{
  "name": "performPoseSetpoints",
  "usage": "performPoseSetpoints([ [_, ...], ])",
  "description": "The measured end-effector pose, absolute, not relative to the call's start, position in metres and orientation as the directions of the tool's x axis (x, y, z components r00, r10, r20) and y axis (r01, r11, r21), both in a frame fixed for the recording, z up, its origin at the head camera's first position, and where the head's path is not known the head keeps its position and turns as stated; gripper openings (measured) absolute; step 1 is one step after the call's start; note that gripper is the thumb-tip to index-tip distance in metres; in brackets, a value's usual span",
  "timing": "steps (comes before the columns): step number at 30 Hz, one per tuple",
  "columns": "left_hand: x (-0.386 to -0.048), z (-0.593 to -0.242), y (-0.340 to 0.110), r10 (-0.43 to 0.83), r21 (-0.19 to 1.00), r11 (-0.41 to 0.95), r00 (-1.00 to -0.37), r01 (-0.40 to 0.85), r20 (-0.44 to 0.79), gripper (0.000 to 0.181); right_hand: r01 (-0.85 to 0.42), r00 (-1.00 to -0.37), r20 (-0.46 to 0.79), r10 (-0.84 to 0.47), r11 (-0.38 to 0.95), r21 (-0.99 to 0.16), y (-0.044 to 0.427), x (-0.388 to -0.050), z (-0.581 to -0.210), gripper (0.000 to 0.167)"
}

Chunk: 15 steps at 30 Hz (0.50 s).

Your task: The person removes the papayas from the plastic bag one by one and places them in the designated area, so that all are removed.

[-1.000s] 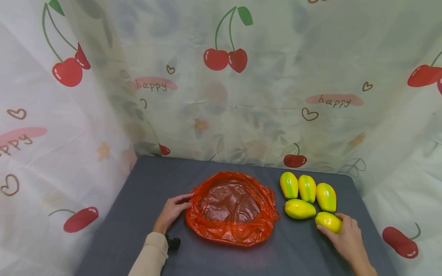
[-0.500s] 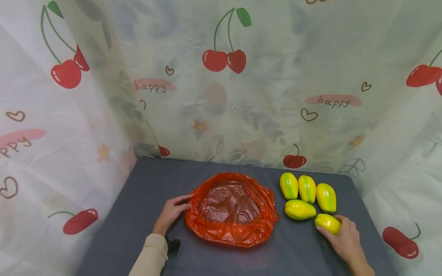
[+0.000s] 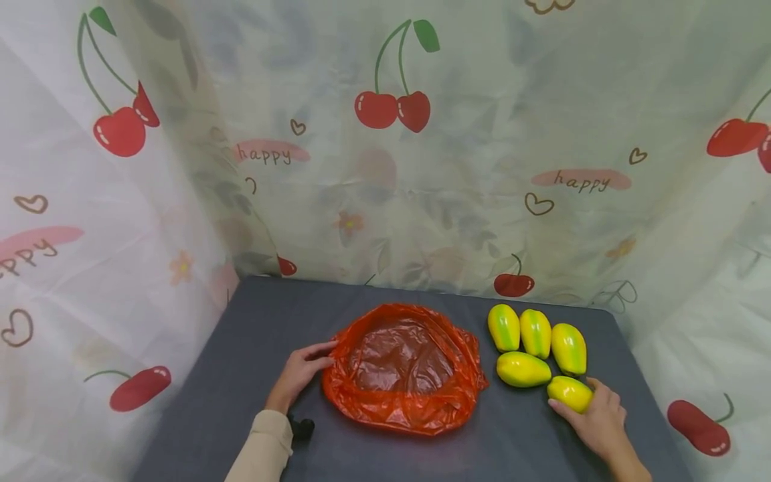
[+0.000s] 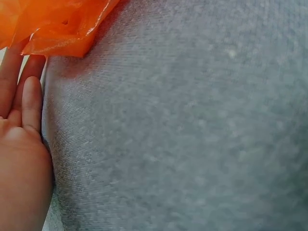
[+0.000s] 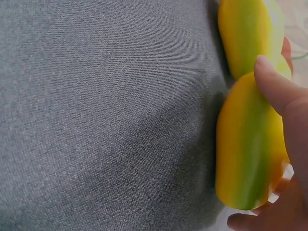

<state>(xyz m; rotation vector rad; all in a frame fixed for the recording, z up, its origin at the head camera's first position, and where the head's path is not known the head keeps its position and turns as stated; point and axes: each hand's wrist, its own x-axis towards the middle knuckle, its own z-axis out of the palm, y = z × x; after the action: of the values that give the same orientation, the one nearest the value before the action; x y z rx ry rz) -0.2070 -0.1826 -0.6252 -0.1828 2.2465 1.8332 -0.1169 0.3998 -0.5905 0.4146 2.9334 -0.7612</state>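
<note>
A red plastic bag [image 3: 409,414] lies on the dark grey table with its wide mouth spread upward. My left hand [image 3: 298,375] is at the bag's left side, straight fingers [image 4: 32,103] touching its edge; the bag's film covers some fingertips in the left wrist view. At the right, my right hand [image 3: 602,418] holds a glossy yellow papaya [image 3: 569,393] with a green stripe. The thumb [image 5: 272,82] lies along one side, and other fingers reach round the far side, partly hidden. That papaya's end meets or nearly meets another papaya [image 5: 250,38].
Several more yellow-green papayas [image 3: 524,369] sit grouped behind and left of the held one, right of the bag. A cherry-printed curtain [image 3: 391,201] encloses the back and sides of the table [image 3: 271,314]. Something small and black [image 3: 303,428] shows beside the left wrist.
My right hand and the papaya in it have shifted very slightly left. The left hand stays at the bag's edge. The head view has tilted a little.
</note>
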Motion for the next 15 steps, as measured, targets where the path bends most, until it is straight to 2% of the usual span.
performPoseSetpoints([
  [9,-0.209,-0.628,-0.188,0.063,0.946,0.183,-0.957,-0.266,-0.282,0.049,0.262,-0.961,-0.205,0.184,0.841,-0.474,0.398,-0.122,-0.584,0.123],
  [15,-0.206,-0.627,-0.187,0.056,0.952,0.166,-0.961,-0.257,-0.269,0.049,0.224,-0.974,-0.141,0.178,0.856,-0.465,0.391,-0.120,-0.579,0.120],
])
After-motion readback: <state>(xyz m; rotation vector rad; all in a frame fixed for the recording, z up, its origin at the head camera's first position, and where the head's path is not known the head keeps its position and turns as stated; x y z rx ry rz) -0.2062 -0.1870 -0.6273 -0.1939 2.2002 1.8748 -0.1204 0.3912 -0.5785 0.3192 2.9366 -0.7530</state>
